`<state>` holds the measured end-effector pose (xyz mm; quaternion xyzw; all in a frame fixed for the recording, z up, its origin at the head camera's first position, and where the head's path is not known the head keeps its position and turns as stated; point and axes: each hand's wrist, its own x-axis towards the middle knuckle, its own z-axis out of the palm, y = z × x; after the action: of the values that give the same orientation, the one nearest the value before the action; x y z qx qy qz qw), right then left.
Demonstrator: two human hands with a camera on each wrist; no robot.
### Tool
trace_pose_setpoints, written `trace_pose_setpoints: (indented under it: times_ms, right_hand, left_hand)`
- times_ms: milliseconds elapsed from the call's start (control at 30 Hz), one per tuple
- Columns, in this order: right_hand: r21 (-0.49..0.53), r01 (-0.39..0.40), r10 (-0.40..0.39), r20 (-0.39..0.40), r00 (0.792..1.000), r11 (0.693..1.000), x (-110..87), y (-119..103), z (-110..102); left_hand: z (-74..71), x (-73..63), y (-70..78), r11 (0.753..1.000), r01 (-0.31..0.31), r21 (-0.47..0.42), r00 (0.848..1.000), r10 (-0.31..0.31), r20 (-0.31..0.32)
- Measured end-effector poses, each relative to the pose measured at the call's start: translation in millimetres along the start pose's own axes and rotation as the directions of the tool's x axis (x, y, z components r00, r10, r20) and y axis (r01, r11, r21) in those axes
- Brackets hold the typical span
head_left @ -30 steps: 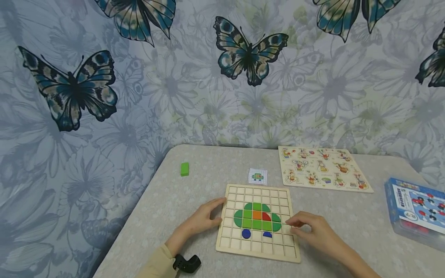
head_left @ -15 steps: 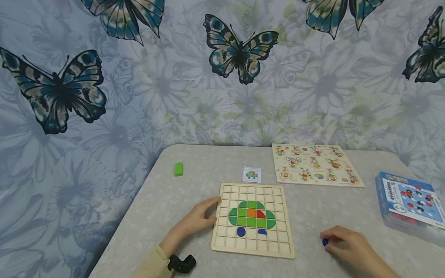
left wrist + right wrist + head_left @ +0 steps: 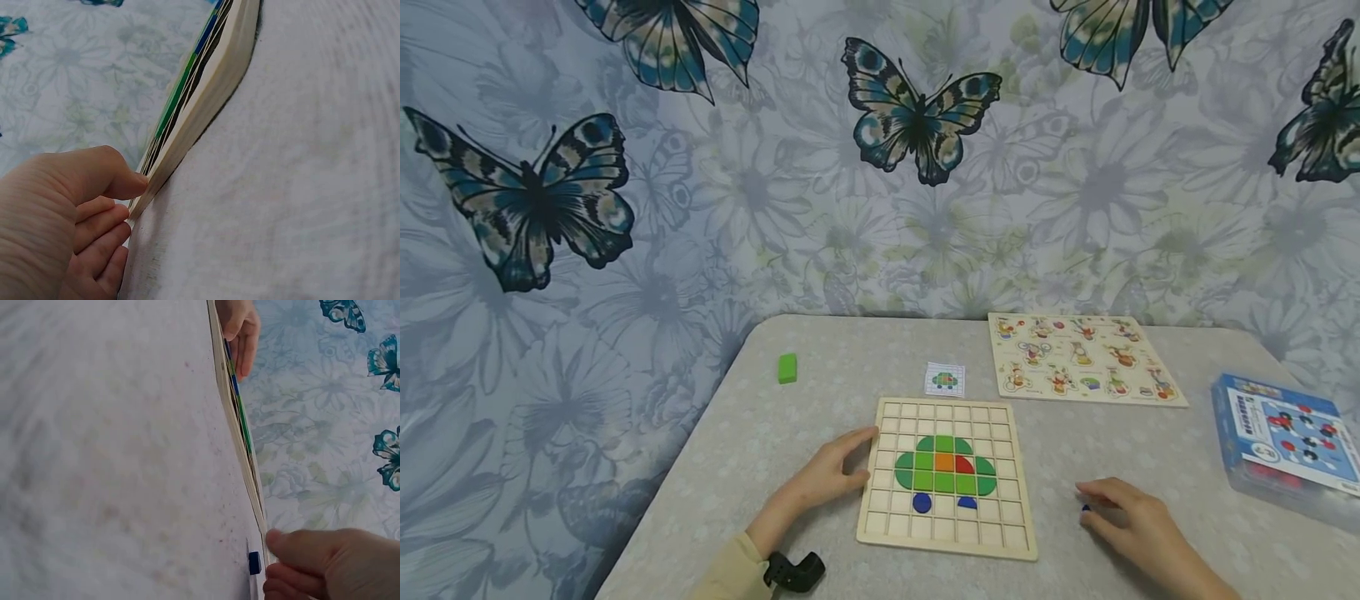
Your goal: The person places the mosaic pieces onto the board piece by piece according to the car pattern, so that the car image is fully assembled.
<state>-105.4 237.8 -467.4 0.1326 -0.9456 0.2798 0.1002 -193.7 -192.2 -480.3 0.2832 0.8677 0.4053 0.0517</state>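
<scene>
A square wooden grid board (image 3: 1018, 533) lies on the table, holding green, orange, red and blue pieces. Its lower part has a blue disc (image 3: 922, 502) on the left and a blue half-disc (image 3: 967, 502) on the right. My left hand (image 3: 827, 475) touches the board's left edge with spread thumb and fingers, close up in the left wrist view. To the right of the board, my right hand (image 3: 1138, 525) pinches a small blue piece (image 3: 254, 563) low over the table. In the head view only a sliver of that piece shows between thumb and finger.
Behind the board lies a small pattern card (image 3: 945, 380). A green block (image 3: 787, 368) sits at the back left. A picture puzzle board (image 3: 1090, 358) is at the back right, and a blue-lidded plastic box (image 3: 1285, 442) stands at the right edge.
My right hand moved from the board's right edge out to the right, where the blue piece came into view, then slightly back left with it. My left hand stayed at the board's edge.
</scene>
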Motion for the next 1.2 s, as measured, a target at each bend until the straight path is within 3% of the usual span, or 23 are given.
trace_pose_setpoints:
  times_ms: [133, 267, 433, 600, 700, 867, 1000, 1200]
  right_hand:
    - [0.003, -0.086, 0.086, 0.016, 0.996, 0.996, 0.9, 0, 3]
    - [0.005, -0.08, 0.08, 0.005, 0.997, 0.997, -0.5, 1, 4]
    - [-0.027, 0.05, -0.052, -0.102, 0.993, 0.998, -1.0, -2, 6]
    - [0.088, 0.217, -0.199, -0.173, 0.965, 0.972, 11.3, -35, 6]
    - [0.175, 0.304, -0.28, -0.145, 0.949, 0.937, 23.2, -61, 10]
    - [0.282, 0.396, -0.41, -0.01, 0.912, 0.874, 36.3, -85, 36]
    - [0.271, 0.41, -0.44, 0.057, 0.896, 0.871, 36.9, -88, 55]
    - [0.229, 0.425, -0.445, 0.042, 0.895, 0.876, 42.0, -89, 67]
  left_hand:
    - [1.0, 0.6, -0.5, 1.0, 0.004, 0.0, 1.0, -0.004, 0.001]
    - [1.4, 0.8, 0.5, 1.0, 0.007, 0.004, 1.0, -0.007, 0.002]
    - [0.7, 1.4, 1.3, 1.0, 0.006, 0.015, 1.0, -0.006, -0.006]
    - [-0.8, 0.3, 0.7, 1.0, 0.0, 0.01, 1.0, 0.0, -0.011]
    - [1.0, 0.5, 1.8, 1.0, 0.001, -0.002, 1.0, -0.001, -0.007]
    - [3.9, -0.4, 1.7, 1.0, -0.005, -0.008, 1.0, 0.006, 0.016]
    - [5.1, -0.6, 1.9, 1.0, -0.003, 0.004, 1.0, 0.003, 0.025]
    - [-2.1, -1.3, 4.9, 1.0, 0.015, 0.01, 1.0, -0.015, 0.006]
